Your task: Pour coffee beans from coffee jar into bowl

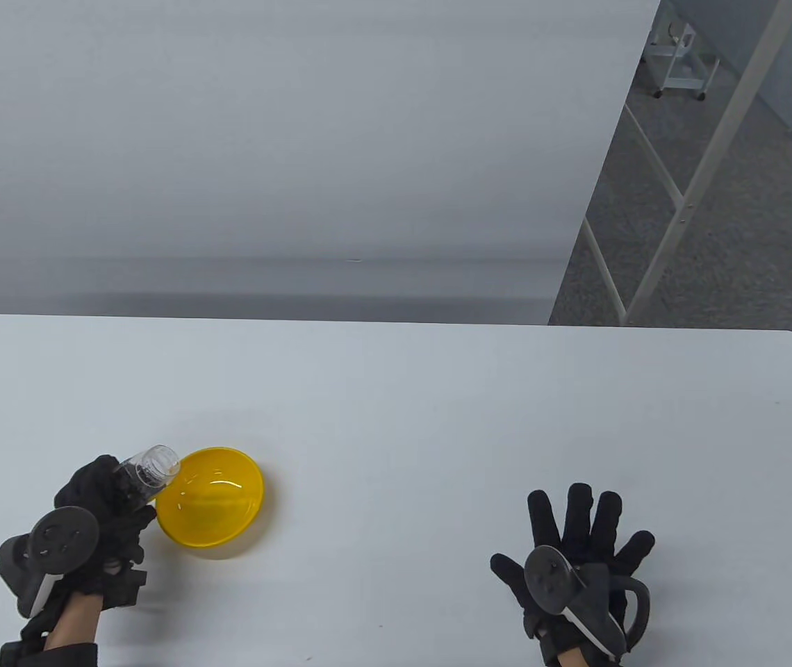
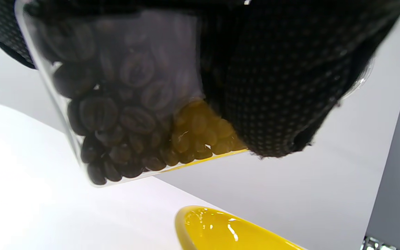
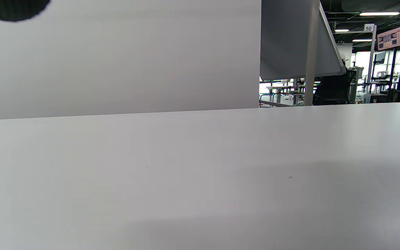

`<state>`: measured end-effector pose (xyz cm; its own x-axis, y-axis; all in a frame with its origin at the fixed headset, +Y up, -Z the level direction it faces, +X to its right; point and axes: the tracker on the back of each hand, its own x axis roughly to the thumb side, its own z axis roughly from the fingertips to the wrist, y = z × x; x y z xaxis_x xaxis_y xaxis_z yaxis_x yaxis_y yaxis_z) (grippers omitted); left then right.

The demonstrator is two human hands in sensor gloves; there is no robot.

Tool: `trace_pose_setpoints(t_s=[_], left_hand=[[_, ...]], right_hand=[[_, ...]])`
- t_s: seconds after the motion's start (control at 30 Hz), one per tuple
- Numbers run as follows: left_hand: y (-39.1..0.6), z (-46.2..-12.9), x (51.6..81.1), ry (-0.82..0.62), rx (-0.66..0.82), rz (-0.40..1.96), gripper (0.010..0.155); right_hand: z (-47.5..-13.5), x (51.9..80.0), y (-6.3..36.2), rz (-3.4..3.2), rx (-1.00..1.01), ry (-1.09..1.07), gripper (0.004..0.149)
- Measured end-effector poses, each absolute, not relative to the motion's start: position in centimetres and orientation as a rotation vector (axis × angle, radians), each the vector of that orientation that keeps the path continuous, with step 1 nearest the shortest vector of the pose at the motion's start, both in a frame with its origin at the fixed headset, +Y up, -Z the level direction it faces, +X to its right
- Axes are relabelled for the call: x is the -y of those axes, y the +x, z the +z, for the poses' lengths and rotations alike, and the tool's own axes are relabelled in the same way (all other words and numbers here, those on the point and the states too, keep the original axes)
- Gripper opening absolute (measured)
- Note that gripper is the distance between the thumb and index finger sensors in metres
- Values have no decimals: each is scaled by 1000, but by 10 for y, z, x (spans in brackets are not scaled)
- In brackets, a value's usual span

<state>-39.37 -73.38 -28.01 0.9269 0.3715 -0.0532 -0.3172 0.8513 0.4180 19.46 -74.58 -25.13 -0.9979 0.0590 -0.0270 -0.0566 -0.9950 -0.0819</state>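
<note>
A yellow bowl sits on the white table at the front left; no beans show in it. My left hand grips a clear open coffee jar, tilted with its mouth over the bowl's left rim. In the left wrist view the jar holds dark coffee beans in its lower part, with my gloved fingers around it and the bowl's rim below. My right hand lies flat on the table at the front right, fingers spread, holding nothing.
The table's far edge runs across the middle of the table view, with a grey partition behind it. The table's right edge is near my right hand. Metal frame legs stand on the carpet beyond.
</note>
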Motion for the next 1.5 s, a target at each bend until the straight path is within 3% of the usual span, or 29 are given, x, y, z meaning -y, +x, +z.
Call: trace_pose_setpoints(t_s=[0.53,1.5], left_hand=[[-387,-281,737,395,-99,172,94],[-381,-281,735,414,-71,64,93]], right_hand=[[-250,747,193,3083,87,-50,95],[-250,747,192,3087,99,-52,96]])
